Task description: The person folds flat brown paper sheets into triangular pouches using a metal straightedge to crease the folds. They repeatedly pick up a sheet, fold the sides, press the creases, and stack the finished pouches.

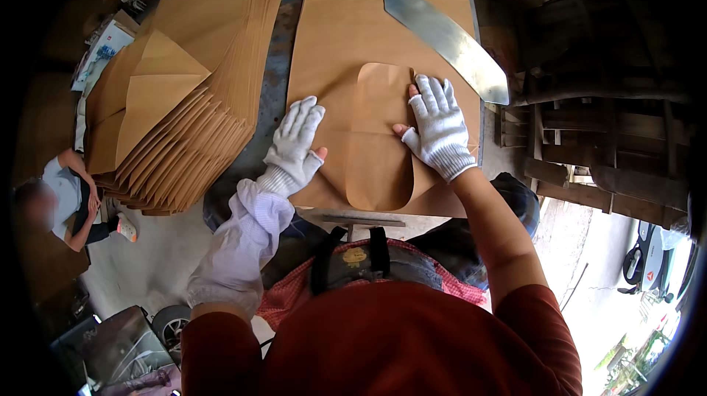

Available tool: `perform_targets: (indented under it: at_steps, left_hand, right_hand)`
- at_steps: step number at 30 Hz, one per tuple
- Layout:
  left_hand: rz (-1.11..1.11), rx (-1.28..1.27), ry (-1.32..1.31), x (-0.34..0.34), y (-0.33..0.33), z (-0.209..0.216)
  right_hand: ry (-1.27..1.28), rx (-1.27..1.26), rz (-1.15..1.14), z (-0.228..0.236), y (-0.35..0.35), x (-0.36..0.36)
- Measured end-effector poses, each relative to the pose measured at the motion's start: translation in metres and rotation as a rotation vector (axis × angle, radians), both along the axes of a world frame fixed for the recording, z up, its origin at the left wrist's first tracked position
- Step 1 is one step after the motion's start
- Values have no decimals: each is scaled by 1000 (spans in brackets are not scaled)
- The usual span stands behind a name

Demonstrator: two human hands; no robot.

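A large brown paper bag (383, 27) lies flat in front of me, its near end opened out and folded into a flattened shape with a raised flap (381, 131) in the middle. My left hand (296, 142), in a white knit glove with the thumb tip bare, rests flat on the paper left of the flap, fingers stretched out. My right hand (440, 125), in a similar glove with thumb and a fingertip bare, presses on the flap's right edge, fingers extended. Beyond it, a flat metal blade-like plate (449, 42) lies slantwise on the paper.
A thick stack of folded brown paper bags (199, 101) stands at the left. A seated person (70, 197) is farther left. Wooden slats and boards (604, 131) fill the right side. A wheeled vehicle (652, 260) stands at the lower right, near bright ground.
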State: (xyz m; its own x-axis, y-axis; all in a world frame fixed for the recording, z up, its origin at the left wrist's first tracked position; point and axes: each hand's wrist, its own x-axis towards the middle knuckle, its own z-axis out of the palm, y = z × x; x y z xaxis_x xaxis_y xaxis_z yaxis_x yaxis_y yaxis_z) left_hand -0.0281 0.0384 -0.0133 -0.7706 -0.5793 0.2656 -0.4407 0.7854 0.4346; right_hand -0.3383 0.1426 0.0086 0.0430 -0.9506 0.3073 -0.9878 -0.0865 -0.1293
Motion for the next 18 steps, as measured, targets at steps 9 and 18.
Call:
perform_targets:
  at_steps: [9, 18]
  left_hand:
    - [139, -178, -303, -25, 18, 13]
    - [137, -196, -383, -30, 21, 18]
  right_hand:
    - [-2, 6, 7, -3, -3, 4]
    - [-178, 58, -522, 11, -48, -99]
